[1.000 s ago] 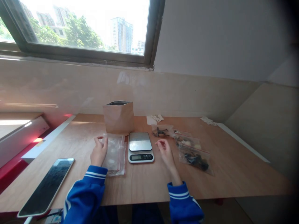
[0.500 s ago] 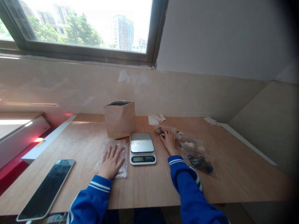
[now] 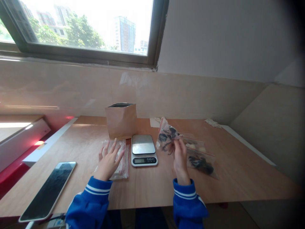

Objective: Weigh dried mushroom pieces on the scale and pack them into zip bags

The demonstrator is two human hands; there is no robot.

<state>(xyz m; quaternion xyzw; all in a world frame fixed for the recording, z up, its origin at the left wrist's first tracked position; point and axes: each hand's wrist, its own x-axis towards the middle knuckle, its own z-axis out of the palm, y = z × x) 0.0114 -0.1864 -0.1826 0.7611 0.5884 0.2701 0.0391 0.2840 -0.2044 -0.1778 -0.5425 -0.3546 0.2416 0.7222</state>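
Observation:
Raised over the right part of the table, my right hand (image 3: pixel 180 159) pinches a clear zip bag (image 3: pixel 165 137) with dark, dried-looking pieces inside. My left hand (image 3: pixel 108 162) is open, fingers spread, over a stack of clear plastic bags (image 3: pixel 122 165); whether it touches them I cannot tell. Between my hands stands a white kitchen scale (image 3: pixel 144 160) with a bare steel plate (image 3: pixel 143 144). To the right lie more zip bags, one with dark pieces (image 3: pixel 201 163) and one behind it with pale round pieces (image 3: pixel 194 146), partly overlapping.
A brown paper bag (image 3: pixel 121 122) stands upright with its top open behind the plastic bags. At the left front lies a phone (image 3: pixel 49 190) with a cable. White paper (image 3: pixel 154 122) and a crumpled scrap (image 3: pixel 213 123) lie near the wall.
My right hand has picked up the rearmost zip bag and lifted it off the table. My left hand has shifted slightly left and its fingers have risen.

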